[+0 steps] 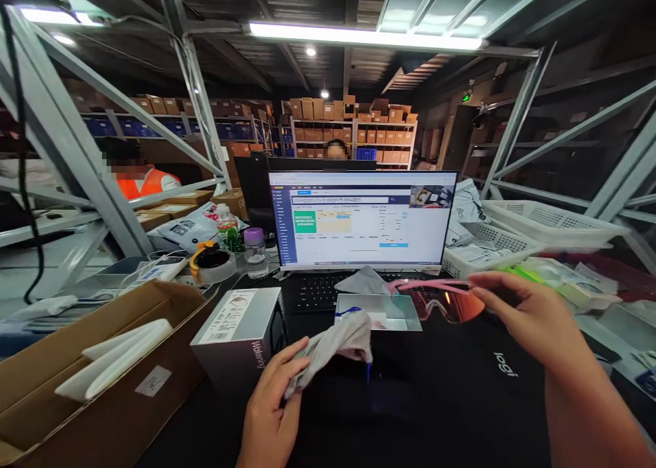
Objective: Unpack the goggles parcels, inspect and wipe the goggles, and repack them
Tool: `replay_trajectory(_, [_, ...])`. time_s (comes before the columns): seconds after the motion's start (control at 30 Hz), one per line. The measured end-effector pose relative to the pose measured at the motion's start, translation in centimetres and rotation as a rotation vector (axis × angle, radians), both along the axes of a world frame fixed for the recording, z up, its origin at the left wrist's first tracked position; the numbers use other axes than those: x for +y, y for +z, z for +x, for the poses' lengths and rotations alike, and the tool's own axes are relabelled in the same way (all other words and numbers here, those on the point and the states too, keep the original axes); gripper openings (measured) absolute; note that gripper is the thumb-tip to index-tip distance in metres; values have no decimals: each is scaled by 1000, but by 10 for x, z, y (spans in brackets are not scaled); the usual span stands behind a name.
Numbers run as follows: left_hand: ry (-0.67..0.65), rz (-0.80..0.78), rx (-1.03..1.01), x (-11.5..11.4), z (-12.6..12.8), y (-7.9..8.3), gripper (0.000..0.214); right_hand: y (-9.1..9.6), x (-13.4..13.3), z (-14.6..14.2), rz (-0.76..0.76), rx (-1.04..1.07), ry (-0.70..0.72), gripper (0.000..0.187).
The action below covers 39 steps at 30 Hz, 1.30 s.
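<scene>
My right hand [527,311] pinches a pair of sunglasses [451,307] by one side; they have orange mirrored lenses and pink temples, and hang above the black desk mat [410,386]. In my left hand [277,393] is a soft grey cloth pouch [333,352] with a blue cord, its far end drooping. Behind the pouch lies an open grey box part [404,315], partly hidden by it. A grey cloth or flap [363,281] rests between that box and the keyboard [312,292]. Left of the pouch stands a closed grey box [240,324] with a white label.
An open cardboard carton [169,359] with white foam sheets fills the left side. A monitor [363,229] stands behind the keyboard. A tape dispenser [211,262] and purple-capped bottle [255,253] are at left; white baskets [553,222] at right. People sit beyond.
</scene>
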State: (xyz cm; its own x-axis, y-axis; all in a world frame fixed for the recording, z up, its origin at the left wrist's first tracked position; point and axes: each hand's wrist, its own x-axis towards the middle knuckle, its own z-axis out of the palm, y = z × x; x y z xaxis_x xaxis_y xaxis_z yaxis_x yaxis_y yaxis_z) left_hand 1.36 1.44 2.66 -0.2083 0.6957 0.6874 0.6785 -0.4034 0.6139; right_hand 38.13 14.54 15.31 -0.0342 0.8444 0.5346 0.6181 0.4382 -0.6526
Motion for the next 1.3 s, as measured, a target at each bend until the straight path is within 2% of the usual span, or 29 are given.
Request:
replay_trajectory(0.1, [18,14,365,5,-1,-2,38,3,2,5,13,103,-22,38])
replay_trajectory(0.2, [89,-18,612,8,0,-4,15,4,2,-3,5,170,48,34])
replay_trajectory(0.23, [107,-7,663,9,1,-4,10,4,2,-6,-9,195,81,33])
replay_trajectory(0.37, [204,76,708,7,5,3,25,0,3,-19,-33,299,164,30])
replay_trajectory(0.47, [200,145,682,8,13,20,47,-3,2,-30,-43,371,223,28])
replay_trajectory(0.57, [95,189,707,13,24,45,55,-5,1,-42,-140,481,326,29])
replay_trajectory(0.67, [-9,299,815,24,35,68,54,-8,1,-53,-371,653,455,31])
replay_trajectory(0.77, [-65,424,857,37,44,84,60,-13,4,-62,-615,813,560,32])
replay_trajectory(0.9, [-48,505,741,46,47,94,53,-25,7,-78,-818,865,651,34])
replay_trajectory(0.97, [-55,471,647,46,45,97,41,-32,8,-86,-858,834,683,34])
replay_trajectory(1.07, [-76,270,432,42,40,97,25,-39,9,-93,-910,821,762,35])
replay_trajectory(1.17, [-7,5,165,41,35,94,18,-40,7,-95,-925,864,897,36])
replay_trajectory(1.23, [-7,-132,-50,42,33,93,20,-39,4,-95,-911,897,984,38])
replay_trajectory(1.3, [-93,-224,-272,45,31,92,29,-38,-1,-97,-856,920,1052,38])
